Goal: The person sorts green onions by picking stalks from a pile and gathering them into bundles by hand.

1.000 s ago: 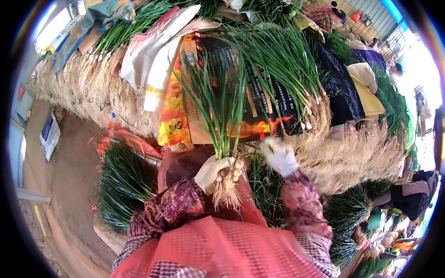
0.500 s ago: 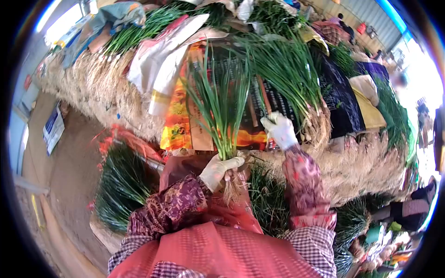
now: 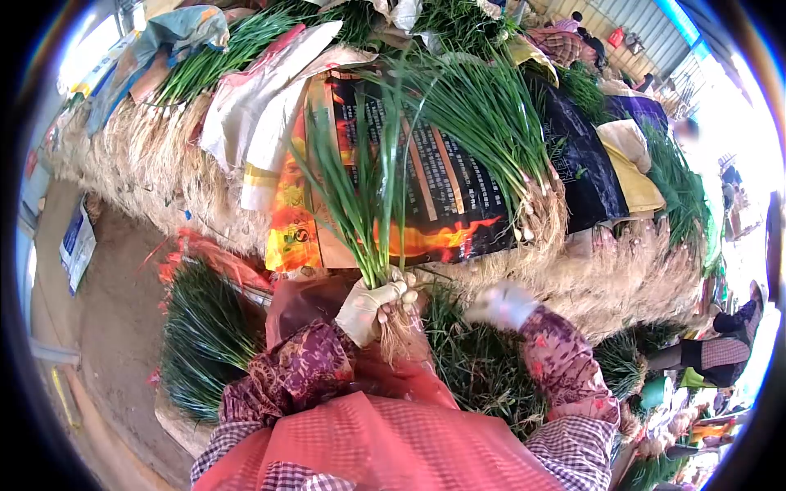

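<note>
My left hand [image 3: 359,313], in a pale glove, is closed round a bunch of green onions [image 3: 372,233] just above the white bulbs. Their leaves point up and away from me, and the roots hang below the fist. My right hand [image 3: 504,306], gloved too, is smeared by motion, so its fingers cannot be made out. It is to the right of the bunch, above a heap of loose green leaves [image 3: 487,368]. Beyond both hands, another bunch of green onions [image 3: 499,123] lies on a printed black and orange sack [image 3: 426,184].
A long bank of stacked green onions [image 3: 164,168] runs across, roots towards me, partly covered by a white sack [image 3: 262,106]. At my left stands a dark green bundle [image 3: 205,335] beside red netting [image 3: 217,258]. A person [image 3: 725,352] is at the far right.
My right hand has moved down and towards me, away from the printed sack to above the loose leaves. My left hand still grips the bunch, which appears thinner.
</note>
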